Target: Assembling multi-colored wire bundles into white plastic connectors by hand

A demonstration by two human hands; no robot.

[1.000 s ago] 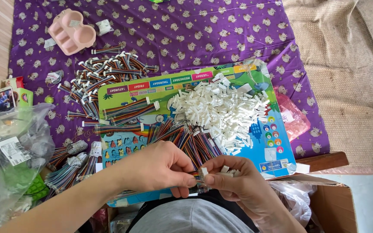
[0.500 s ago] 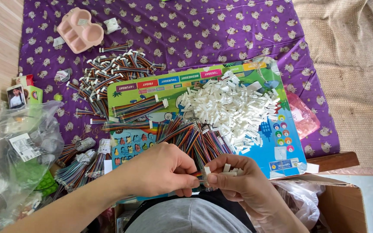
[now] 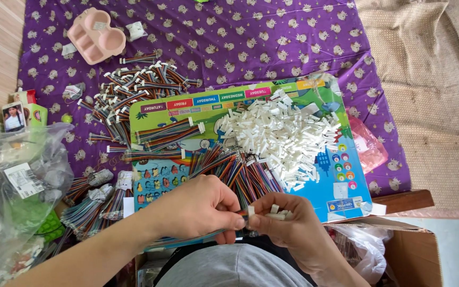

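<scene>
Purple patterned cloth covers the floor, with a beige mat at far right. Nearest, the left hand (image 3: 197,210) pinches a multicoloured ribbon wire (image 3: 208,234) and the right hand (image 3: 288,226) grips small white connectors (image 3: 274,212), meeting at the fingertips: seating judged underway, calling for fine alignment. Beyond lie wire bundles (image 3: 240,170), a connector pile (image 3: 282,133) on a colourful board (image 3: 346,186), and a pink tray (image 3: 95,36).

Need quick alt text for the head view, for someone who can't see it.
The left hand and right hand meet close to the body, pinching a small white connector onto a multicoloured wire strip. Beyond them, a colourful board on a purple cloth carries loose wires and a heap of white connectors.
</scene>
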